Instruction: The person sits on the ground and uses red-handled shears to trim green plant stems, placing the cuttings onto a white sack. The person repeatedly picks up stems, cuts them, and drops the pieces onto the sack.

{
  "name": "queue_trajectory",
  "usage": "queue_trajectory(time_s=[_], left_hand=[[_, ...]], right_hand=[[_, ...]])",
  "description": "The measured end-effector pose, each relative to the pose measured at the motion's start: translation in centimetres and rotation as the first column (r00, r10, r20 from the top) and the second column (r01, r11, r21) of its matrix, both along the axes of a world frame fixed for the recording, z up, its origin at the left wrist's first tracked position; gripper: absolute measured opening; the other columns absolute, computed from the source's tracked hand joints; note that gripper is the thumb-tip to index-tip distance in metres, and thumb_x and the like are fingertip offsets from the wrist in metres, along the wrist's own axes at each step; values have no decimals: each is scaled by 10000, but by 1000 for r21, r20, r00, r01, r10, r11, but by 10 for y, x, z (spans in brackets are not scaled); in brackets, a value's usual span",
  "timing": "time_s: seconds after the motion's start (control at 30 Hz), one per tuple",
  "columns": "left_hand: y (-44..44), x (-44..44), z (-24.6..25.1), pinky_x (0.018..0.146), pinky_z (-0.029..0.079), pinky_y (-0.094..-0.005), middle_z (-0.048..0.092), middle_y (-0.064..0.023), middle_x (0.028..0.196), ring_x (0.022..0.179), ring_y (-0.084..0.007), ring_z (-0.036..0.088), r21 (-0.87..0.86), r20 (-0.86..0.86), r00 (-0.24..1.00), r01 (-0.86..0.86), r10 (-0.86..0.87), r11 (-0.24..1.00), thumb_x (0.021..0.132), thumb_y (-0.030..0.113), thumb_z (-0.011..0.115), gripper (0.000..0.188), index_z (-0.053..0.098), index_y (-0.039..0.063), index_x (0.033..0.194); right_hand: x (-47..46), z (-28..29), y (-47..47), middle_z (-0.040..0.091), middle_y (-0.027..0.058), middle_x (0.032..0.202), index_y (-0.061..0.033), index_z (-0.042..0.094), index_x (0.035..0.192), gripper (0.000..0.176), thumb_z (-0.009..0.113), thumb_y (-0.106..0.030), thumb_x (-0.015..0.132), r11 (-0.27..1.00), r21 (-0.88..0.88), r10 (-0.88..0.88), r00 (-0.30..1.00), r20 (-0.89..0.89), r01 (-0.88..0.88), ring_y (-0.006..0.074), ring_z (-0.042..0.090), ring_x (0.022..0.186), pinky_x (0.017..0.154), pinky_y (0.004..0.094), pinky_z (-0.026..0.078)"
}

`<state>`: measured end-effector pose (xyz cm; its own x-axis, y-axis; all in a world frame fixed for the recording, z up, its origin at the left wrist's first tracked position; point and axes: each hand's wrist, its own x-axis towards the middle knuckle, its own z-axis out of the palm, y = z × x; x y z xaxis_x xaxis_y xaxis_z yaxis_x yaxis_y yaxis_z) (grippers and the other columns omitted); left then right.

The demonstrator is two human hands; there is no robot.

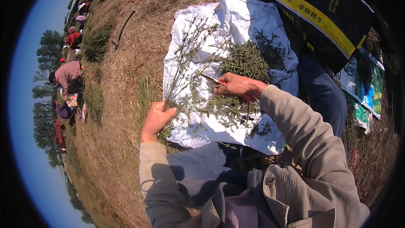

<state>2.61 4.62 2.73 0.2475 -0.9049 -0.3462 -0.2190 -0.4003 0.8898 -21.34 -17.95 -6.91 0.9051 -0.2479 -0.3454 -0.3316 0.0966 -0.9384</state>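
My left hand [159,118] grips the stems of a loose bunch of dry herb stalks [183,60], whose seedy tops fan out up and to the right. In my right hand [235,85] is a pair of scissors [208,77] with red handles, its blades pointing left among the stalks. Whether the blades are apart cannot be told. Beneath both lies a creased white woven sheet [234,12]. A heap of cut greenish-brown seed heads [248,60] rests on it beyond my right hand, and smaller clippings are scattered nearer me.
A black and yellow printed bag [319,15] stands at the upper right, with a green and white sack [364,110] below it. Dry straw covers the ground [117,101] to the left. Farther off, several people [69,76] bend over along a row of plants, near a red vehicle [59,133].
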Motion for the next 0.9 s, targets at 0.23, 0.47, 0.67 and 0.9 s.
queue_trajectory(time_s=[0.23, 0.47, 0.67, 0.9], left_hand=[[-4, -1, -1, 626, 443, -227, 662, 60, 832, 709, -19, 526, -71, 20, 998, -53, 55, 996, 941, 188, 714, 182, 707, 11, 984], [-1, 10, -7, 572, 413, -227, 622, 50, 815, 653, -28, 491, -72, 102, 973, -201, 207, 977, 996, 135, 603, 126, 650, 28, 1043], [-4, 7, -13, 541, 411, -225, 606, 5, 733, 603, -51, 513, -80, 120, 938, -316, 324, 945, 1005, 147, 580, 101, 588, 47, 999], [-18, -17, 2, 504, 441, -246, 612, -25, 726, 581, -70, 540, 56, 112, 944, -318, 311, 946, 1021, 145, 531, 104, 550, 44, 1035]], right_hand=[[-48, -31, -37, 555, 26, 683, -36, 542, 767, 312, 619, -271, 958, 827, -175, -550, 833, -58, 534, 150, 511, 607, 593, 358, 451], [-93, 75, -47, 513, -13, 678, -76, 546, 781, 270, 571, -252, 983, 751, 238, -655, 741, 148, 616, 100, 488, 530, 484, 266, 418], [-91, 136, -2, 519, 36, 648, 9, 608, 853, 385, 627, -361, 959, 805, 592, -308, 876, 370, 34, 100, 447, 464, 409, 255, 368], [-31, 90, 22, 541, 36, 703, -31, 592, 862, 348, 528, -327, 1034, 799, 601, -147, 971, 187, 5, 121, 510, 546, 487, 261, 419]])
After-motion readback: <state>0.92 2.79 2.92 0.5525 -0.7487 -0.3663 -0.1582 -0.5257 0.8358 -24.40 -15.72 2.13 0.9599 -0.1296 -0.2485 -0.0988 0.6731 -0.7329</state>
